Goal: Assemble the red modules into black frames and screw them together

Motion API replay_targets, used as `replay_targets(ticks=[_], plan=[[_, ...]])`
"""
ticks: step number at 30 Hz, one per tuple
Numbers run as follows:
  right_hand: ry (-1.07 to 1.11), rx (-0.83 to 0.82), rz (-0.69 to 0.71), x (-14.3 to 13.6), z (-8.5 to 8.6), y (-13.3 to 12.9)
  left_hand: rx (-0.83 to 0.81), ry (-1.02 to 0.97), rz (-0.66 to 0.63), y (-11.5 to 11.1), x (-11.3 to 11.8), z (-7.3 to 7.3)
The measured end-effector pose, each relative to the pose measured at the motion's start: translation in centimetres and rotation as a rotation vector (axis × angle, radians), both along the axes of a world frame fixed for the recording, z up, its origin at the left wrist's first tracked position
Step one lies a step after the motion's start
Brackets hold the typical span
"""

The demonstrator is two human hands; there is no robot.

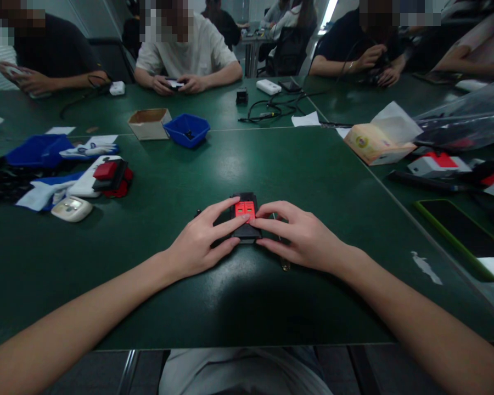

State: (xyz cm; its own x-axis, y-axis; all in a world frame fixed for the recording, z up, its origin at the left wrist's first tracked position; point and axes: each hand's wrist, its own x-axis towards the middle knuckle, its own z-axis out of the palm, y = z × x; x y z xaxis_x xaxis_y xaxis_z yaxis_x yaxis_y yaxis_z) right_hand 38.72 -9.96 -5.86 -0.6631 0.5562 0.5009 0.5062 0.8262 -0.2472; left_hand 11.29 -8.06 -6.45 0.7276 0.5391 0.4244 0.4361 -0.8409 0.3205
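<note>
A small black device with a red top (246,233) lies on the green table in front of me; its exact kind I cannot make out. My left hand (201,236) grips it from the left, index and middle fingers over the top edge and red part, thumb at the near corner. From the other side my right hand (304,233) holds it, fingertips on the red part and thumb low on its right edge. Partly hidden beneath my right hand is a thin item with a brass-coloured end (285,265). A tiny black piece (198,213) lies beyond my left hand.
Blue bins (187,131) and a cardboard box (149,124) stand ahead. Gloves, a white remote-like item (72,209) and a red-black device (115,176) lie left. At right are a tissue pack (376,144) and a green-edged phone (461,230). Several people sit opposite.
</note>
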Motion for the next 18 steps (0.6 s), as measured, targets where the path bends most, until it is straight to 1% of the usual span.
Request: replay_targets(ticks=[5,9,13,18], plan=[[0.007,-0.018,-0.001,0.01,-0.03,-0.02,0.023,-0.061,0.014,0.0,-0.11,-0.13],[-0.012,0.002,0.004,-0.05,0.03,-0.02,0.041,-0.05,0.004,0.07,-0.18,-0.14],[-0.007,-0.016,0.009,-0.12,0.02,-0.07,0.024,-0.036,0.007,0.04,-0.14,0.02],[0.065,-0.067,-0.054,-0.31,-0.15,-0.09,-0.011,-0.019,0.017,-0.03,-0.02,0.18]])
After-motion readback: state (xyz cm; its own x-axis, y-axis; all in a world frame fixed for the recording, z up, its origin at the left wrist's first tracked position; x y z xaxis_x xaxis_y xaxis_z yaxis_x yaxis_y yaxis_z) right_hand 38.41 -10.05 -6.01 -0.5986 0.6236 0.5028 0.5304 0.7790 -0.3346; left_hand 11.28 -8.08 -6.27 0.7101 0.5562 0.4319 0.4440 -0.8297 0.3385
